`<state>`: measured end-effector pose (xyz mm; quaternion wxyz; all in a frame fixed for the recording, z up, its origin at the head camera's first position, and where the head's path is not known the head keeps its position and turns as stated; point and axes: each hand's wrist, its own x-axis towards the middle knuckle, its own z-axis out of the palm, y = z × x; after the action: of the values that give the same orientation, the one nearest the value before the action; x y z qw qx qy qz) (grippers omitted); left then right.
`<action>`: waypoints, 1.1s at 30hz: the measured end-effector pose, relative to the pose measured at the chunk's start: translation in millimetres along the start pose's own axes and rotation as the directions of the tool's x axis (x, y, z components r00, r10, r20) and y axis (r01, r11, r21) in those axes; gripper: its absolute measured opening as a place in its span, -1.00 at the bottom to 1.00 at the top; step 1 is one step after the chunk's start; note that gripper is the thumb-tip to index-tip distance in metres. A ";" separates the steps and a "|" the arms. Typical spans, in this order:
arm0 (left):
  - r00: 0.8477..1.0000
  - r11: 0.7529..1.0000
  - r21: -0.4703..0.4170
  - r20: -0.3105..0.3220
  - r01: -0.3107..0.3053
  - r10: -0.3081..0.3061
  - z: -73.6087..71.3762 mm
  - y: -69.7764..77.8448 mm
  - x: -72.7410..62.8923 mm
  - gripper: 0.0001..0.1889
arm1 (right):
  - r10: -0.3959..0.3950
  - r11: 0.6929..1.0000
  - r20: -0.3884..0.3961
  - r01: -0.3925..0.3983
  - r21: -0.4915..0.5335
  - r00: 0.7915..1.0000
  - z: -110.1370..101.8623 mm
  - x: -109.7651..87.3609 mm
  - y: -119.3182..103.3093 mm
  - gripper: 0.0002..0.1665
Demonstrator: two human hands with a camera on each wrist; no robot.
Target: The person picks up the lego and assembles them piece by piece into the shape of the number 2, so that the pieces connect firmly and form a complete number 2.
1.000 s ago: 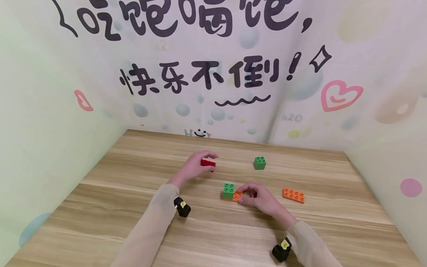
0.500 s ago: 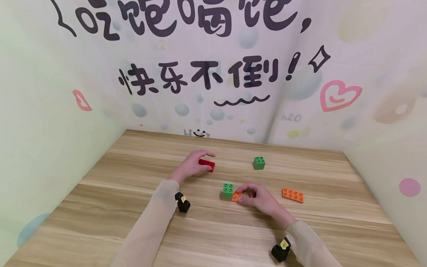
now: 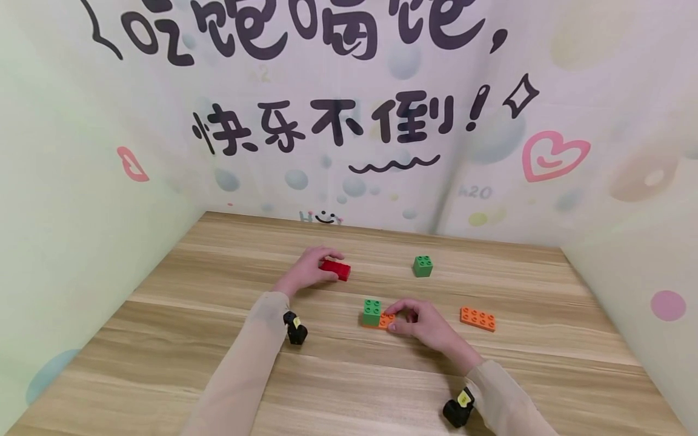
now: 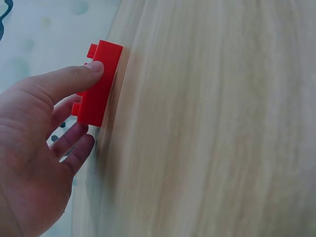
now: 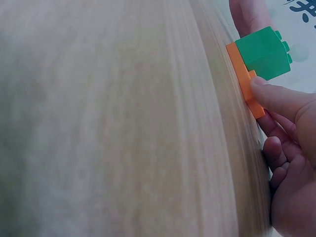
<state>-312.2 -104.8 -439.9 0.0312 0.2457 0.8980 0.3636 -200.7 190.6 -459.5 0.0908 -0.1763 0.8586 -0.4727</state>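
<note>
Near the back of the table, my left hand (image 3: 308, 270) holds a red toy building brick (image 3: 336, 269). In the left wrist view the thumb lies on the red brick's near face (image 4: 101, 91), with the other fingers bent behind it and partly hidden. My right hand (image 3: 424, 324) pinches the right end of an orange building plate (image 3: 386, 320), thumb in front. A green brick (image 3: 372, 312) sits upright on the plate's left half. The right wrist view shows the thumb against the orange plate's edge (image 5: 242, 69), beside the green brick (image 5: 264, 53).
A second green brick (image 3: 422, 266) stands towards the back, right of the red one. Another orange plate (image 3: 477, 318) lies on the wooden table (image 3: 349, 387) to the right of my right hand. A printed cloth wall (image 3: 382, 200) rises behind the table.
My left hand has shifted slightly left along the red brick, whose front face shows more now. My right hand, the orange plate and the green brick on it keep their places.
</note>
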 end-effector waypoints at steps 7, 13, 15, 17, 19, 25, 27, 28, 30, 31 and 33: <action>0.999 0.999 -0.028 0.014 0.036 -0.036 -2.1 -5.3 -0.3 -0.54 | -0.012 1.000 0.010 0.011 0.003 1.000 -1.2 -0.4 -0.6 -0.67; 0.995 0.993 -0.073 0.034 0.092 -0.089 -2.2 -5.9 -0.3 -0.58 | -0.055 0.998 0.026 0.055 -0.011 0.998 -3.0 -0.5 2.9 -0.58; 0.994 0.991 -0.081 0.035 0.106 -0.103 -1.9 -7.2 0.3 -0.58 | -0.060 0.998 0.024 0.060 -0.024 0.998 -3.0 0.0 4.6 -0.57; 0.993 0.989 -0.084 0.034 0.118 -0.115 -1.9 -8.2 0.3 -0.59 | -0.051 0.998 0.017 0.052 -0.034 0.999 -3.1 0.2 5.4 -0.57; 0.992 0.989 -0.083 0.033 0.125 -0.122 -2.0 -8.9 0.0 -0.59 | -0.050 0.998 0.013 0.051 -0.042 0.999 -3.4 0.1 5.7 -0.58; 0.992 0.988 -0.096 0.025 0.125 -0.123 -3.2 -10.5 -1.7 -0.61 | -0.045 0.997 -0.003 0.045 -0.063 0.999 -4.1 -0.7 4.7 -0.62; 0.993 0.988 -0.100 0.023 0.121 -0.119 -3.7 -10.9 -2.2 -0.61 | -0.051 0.997 -0.008 0.050 -0.065 0.999 -3.7 -0.5 4.7 -0.62; 0.993 0.988 -0.100 0.023 0.118 -0.116 -3.9 -11.2 -2.6 -0.61 | -0.054 0.997 -0.010 0.053 -0.064 0.999 -3.6 -0.5 4.7 -0.62; 0.994 0.989 -0.101 0.022 0.111 -0.109 -4.3 -11.6 -3.5 -0.62 | -0.057 0.996 -0.015 0.056 -0.062 0.998 -3.1 -0.6 4.7 -0.62; 0.994 0.990 -0.099 0.021 0.105 -0.104 -4.2 -11.9 -3.7 -0.62 | -0.057 0.997 -0.016 0.056 -0.060 0.998 -2.9 -0.6 4.5 -0.62; 0.995 0.990 -0.098 0.021 0.097 -0.095 -4.2 -12.5 -4.0 -0.62 | -0.053 0.997 -0.020 0.052 -0.052 0.998 -2.7 -1.2 3.8 -0.62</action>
<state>-314.9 -117.1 -445.6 0.0680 0.2032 0.8895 0.4035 -201.2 195.0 -461.3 0.0645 -0.1959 0.8666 -0.4544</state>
